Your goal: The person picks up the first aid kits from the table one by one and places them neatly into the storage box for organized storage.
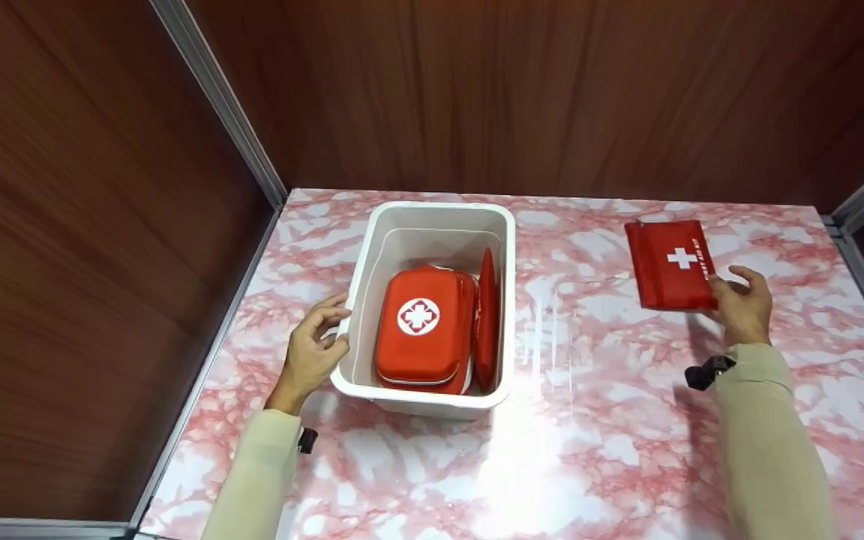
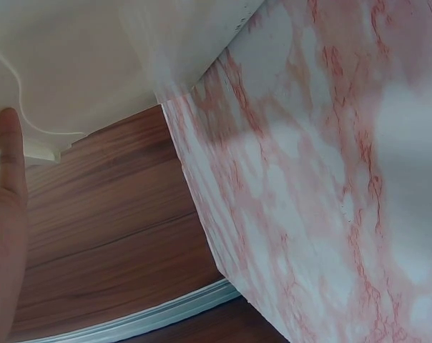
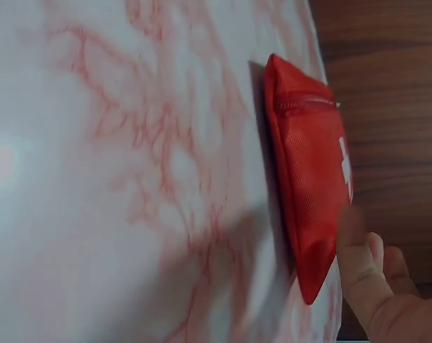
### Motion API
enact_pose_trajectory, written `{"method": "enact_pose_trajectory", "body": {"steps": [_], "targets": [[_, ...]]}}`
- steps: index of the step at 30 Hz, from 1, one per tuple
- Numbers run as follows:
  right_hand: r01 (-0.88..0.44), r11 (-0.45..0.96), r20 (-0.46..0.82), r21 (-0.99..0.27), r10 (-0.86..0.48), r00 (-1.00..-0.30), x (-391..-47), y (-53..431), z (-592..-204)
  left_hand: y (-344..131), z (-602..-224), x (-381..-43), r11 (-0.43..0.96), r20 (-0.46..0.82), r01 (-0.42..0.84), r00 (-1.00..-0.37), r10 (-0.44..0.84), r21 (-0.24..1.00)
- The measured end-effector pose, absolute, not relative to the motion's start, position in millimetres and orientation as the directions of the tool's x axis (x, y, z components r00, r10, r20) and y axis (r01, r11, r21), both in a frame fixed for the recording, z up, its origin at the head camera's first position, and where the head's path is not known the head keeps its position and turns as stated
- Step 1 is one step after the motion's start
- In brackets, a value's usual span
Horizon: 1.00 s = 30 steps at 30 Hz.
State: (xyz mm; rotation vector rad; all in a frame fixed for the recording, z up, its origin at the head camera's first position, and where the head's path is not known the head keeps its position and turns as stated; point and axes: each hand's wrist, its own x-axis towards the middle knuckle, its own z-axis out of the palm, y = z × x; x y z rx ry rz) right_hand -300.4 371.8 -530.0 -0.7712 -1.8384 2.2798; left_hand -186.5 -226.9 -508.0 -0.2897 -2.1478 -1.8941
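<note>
In the head view my right hand (image 1: 747, 307) is at the lower right corner of a flat red first aid pouch (image 1: 664, 262), pinching its edge. The pouch has a white cross; its zipper shows in the right wrist view. My left hand (image 1: 316, 349) rests its fingertips on the left rim of a white plastic bin (image 1: 505, 225); in the left wrist view one finger (image 2: 10, 146) lies against the bin's outer wall. Inside the bin lies a red hard-shell first aid case (image 1: 421, 352) with a round white cross emblem. A red pouch (image 1: 486, 322) stands on edge beside it.
Everything stands on a pink and white marbled table (image 1: 612, 450). Brown wood-grain panels (image 1: 432, 97) close off the back and both sides, with metal strips at the corners. Another red and white item shows partly beneath the case.
</note>
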Motion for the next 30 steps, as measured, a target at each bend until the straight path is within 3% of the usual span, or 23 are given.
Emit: {"method": "enact_pose_trajectory", "body": {"steps": [15, 24, 30], "targets": [[0.248, -0.265, -0.350, -0.932, 0.476, -0.807, -300, 386, -537, -225, -508, -188, 0.129, 0.335, 0.330, -0.942, -0.018, 0.935], [0.403, 0.030, -0.329, -0.915, 0.524, -0.785, -298, 398, -551, -226, -508, -188, 0.131, 0.338, 0.333, -0.941, -0.018, 0.934], [0.324, -0.046, -0.299, -0.945, 0.521, -0.799, -300, 396, -554, -228, -509, -187, 0.148, 0.335, 0.330, -0.942, -0.014, 0.932]]}}
